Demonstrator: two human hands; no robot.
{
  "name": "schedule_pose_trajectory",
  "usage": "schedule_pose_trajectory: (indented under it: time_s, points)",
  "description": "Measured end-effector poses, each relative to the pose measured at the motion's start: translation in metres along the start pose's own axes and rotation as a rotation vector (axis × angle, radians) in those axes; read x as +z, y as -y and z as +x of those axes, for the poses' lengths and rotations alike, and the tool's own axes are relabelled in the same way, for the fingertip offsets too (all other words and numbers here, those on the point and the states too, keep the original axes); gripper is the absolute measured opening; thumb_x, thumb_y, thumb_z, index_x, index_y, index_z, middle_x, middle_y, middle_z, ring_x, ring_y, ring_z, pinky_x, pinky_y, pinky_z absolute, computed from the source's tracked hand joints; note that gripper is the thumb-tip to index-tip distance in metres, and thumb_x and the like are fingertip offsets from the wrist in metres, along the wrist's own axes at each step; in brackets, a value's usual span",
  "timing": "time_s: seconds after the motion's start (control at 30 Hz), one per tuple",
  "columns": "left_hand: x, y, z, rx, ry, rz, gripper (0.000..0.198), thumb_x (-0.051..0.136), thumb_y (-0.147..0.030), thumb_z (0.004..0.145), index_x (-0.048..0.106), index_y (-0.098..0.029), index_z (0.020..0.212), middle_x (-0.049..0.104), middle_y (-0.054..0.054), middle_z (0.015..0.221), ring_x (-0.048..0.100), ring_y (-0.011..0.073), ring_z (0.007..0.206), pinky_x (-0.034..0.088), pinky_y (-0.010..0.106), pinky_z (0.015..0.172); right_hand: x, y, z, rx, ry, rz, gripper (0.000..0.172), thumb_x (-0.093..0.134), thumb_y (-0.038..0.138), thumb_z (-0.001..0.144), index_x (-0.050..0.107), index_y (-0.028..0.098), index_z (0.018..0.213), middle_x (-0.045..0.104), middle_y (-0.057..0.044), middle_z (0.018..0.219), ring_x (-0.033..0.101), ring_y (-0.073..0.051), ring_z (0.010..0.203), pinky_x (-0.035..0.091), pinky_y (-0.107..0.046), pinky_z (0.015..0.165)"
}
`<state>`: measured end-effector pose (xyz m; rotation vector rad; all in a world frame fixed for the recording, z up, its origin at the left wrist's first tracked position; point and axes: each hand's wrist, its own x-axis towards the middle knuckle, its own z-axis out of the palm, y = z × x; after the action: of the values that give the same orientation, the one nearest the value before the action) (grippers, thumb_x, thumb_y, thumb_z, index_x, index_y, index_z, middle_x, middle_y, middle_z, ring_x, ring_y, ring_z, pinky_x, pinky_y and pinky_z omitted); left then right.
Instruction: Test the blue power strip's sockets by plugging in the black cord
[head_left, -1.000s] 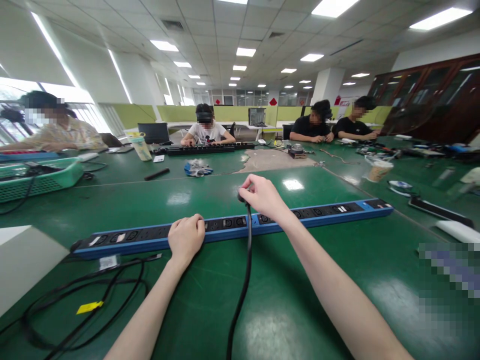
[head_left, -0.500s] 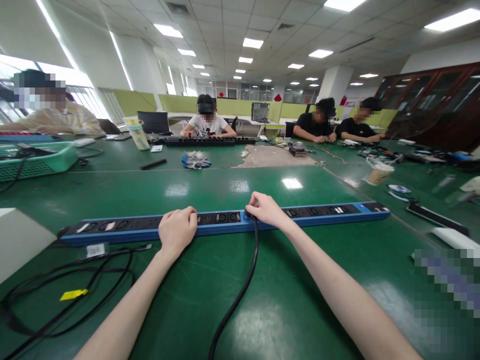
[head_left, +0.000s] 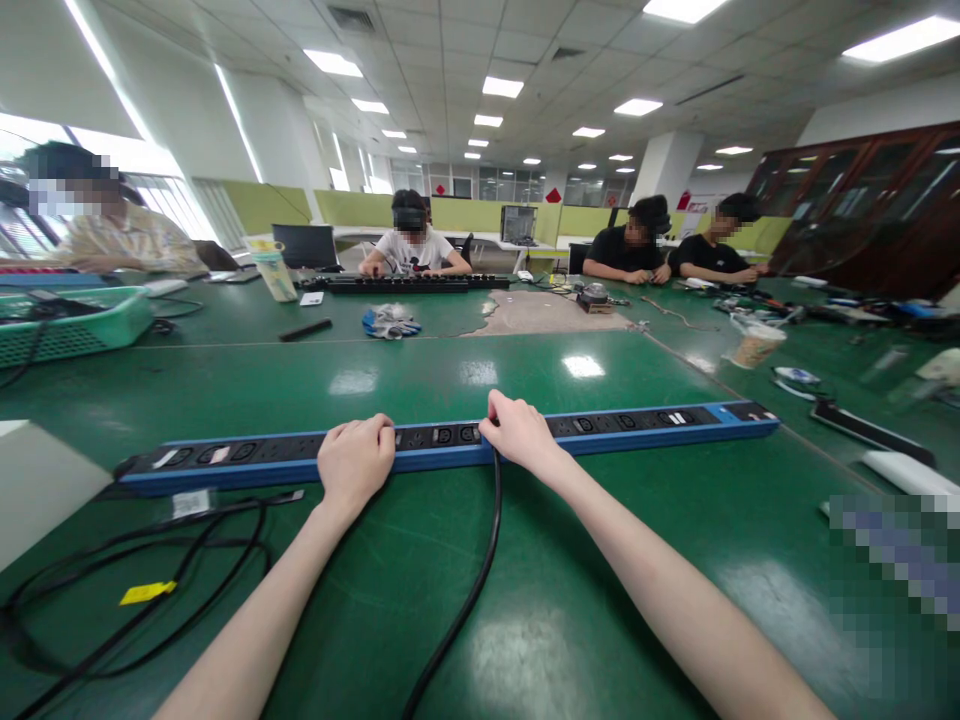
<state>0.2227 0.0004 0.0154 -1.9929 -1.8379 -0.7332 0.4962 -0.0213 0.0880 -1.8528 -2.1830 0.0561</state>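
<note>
A long blue power strip (head_left: 645, 422) with a black socket face lies across the green table in front of me. My left hand (head_left: 355, 458) is closed over its left-middle part, fingers curled round the far edge. Near the strip's centre, my right hand (head_left: 517, 428) pinches the plug end of a black power cord (head_left: 496, 520) over the sockets. The fingers hide the plug, so how deep it sits cannot be seen. From there the cord hangs off the strip's near side and curves toward me across the tabletop.
At left lie a looped black cable (head_left: 261, 520) with a yellow tag (head_left: 148, 593) and a white box (head_left: 45, 490). Farther back are a green basket (head_left: 82, 338), gloves (head_left: 390, 322), and a drink cup (head_left: 754, 345) at right. Several people sit around the table.
My right hand has shifted left along the strip with the cord, and its fingers look lower and closer to the sockets. The left hand stays in place.
</note>
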Motion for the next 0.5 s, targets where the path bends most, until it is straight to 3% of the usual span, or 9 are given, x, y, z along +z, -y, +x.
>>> schedule_pose_trajectory:
  time_s: [0.2, 0.5]
  points:
    - [-0.0015, 0.0002, -0.0005, 0.002, 0.004, -0.008, 0.041, 0.036, -0.032, 0.102, 0.076, -0.025, 0.094, 0.076, 0.006, 0.085, 0.069, 0.0246, 0.089, 0.043, 0.038, 0.092, 0.0008, 0.0064, -0.0097, -0.017, -0.026, -0.093, 0.023, 0.047, 0.031, 0.104, 0.055, 0.023, 0.124, 0.076, -0.011, 0.100, 0.073, -0.029, 0.092, 0.047, -0.035, 0.079]
    - [-0.0024, -0.0013, -0.0005, 0.008, -0.002, -0.009, 0.041, 0.036, -0.032, 0.101, 0.076, -0.024, 0.094, 0.076, 0.007, 0.086, 0.069, 0.0248, 0.090, 0.044, 0.038, 0.090, -0.0029, 0.0037, -0.0040, -0.020, 0.020, -0.062, 0.022, 0.048, 0.032, 0.103, 0.057, 0.023, 0.121, 0.075, -0.012, 0.105, 0.073, -0.029, 0.098, 0.050, -0.036, 0.082]
